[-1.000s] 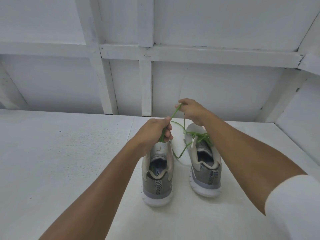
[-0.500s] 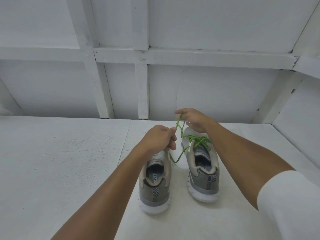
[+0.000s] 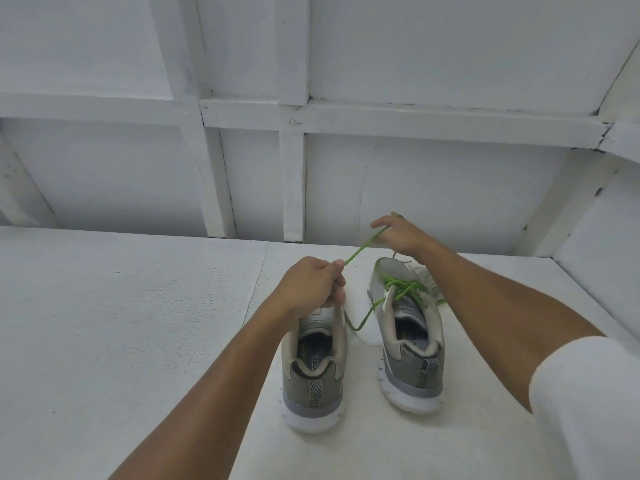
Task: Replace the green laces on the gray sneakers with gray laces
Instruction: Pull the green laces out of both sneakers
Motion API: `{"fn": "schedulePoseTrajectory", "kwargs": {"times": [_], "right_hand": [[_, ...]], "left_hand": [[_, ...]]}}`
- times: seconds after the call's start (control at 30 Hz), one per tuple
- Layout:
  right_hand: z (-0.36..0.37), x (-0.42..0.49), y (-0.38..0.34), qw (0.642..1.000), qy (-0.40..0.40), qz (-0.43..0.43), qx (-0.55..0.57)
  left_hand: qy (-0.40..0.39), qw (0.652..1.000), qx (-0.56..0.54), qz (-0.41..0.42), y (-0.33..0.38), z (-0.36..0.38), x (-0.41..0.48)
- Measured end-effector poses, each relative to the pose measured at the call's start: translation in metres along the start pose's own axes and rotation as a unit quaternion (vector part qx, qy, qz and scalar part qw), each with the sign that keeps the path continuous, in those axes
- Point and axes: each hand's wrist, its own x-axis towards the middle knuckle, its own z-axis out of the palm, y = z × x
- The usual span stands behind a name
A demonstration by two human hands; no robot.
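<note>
Two hands share one thin green lace [image 3: 362,247]. Our left hand [image 3: 313,287] is clenched round it in a fist, the cord coming out by the thumb. Our right hand [image 3: 398,235] pinches it farther along in curled fingertips, so the round cord runs taut and straight between them, rising toward the right. Below the left fist a slack green loop sags almost to the board [image 3: 138,341] and climbs to a loose tangle over the tongue of the right sneaker [image 3: 410,358]; we cannot tell whether loop and taut stretch are one cord. The fist hangs over the front of the left sneaker [image 3: 313,386] and hides its eyelets. We count two sneakers, both gray knit with beige padded collars, a herringbone pull tab at each heel and thick white soles. They stand upright side by side near the middle of the board, heels toward us, the right one a little nearer the far edge. Just beyond it lies a pale bundle [image 3: 424,277], partly under our forearm and too dim to name. The board is white, painted and faintly pitted, and a white battened wall [image 3: 450,185] rises from its far edge. One white sleeve [image 3: 588,393] covers our right upper arm.
</note>
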Motion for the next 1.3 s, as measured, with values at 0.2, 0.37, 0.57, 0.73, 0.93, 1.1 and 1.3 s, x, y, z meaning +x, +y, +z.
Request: {"fn": "schedulePoseTrajectory", "kwargs": {"times": [0.2,0.37,0.57,0.73,0.93,1.1,1.3], "right_hand": [[-0.029,-0.026,0.012,0.986,0.008,-0.056,-0.158],[-0.033,-0.078,-0.002,0.935,-0.004,-0.115,-0.336],[-0.046,-0.167,-0.036,0.907,0.012,-0.256,-0.333],[-0.074,-0.200,-0.071,0.952,0.019,-0.300,-0.057],[-0.090,-0.183,-0.057,0.948,0.148,-0.278,0.037],[-0.051,-0.193,-0.039,0.965,0.130,-0.230,-0.002],[-0.039,-0.233,-0.055,0.952,0.005,-0.266,-0.154]], "left_hand": [[-0.146,0.811,-0.566,-0.009,0.034,-0.004,-0.009],[-0.149,0.712,-0.679,0.098,0.078,-0.005,-0.015],[0.078,0.813,-0.541,0.203,0.095,-0.013,0.005],[0.032,0.963,-0.012,0.266,0.066,0.011,0.008],[-0.190,0.956,0.025,0.221,0.068,0.016,-0.032],[-0.250,0.900,-0.302,0.191,0.094,0.015,-0.043],[-0.025,0.953,0.026,0.301,0.079,0.016,-0.033]]}}
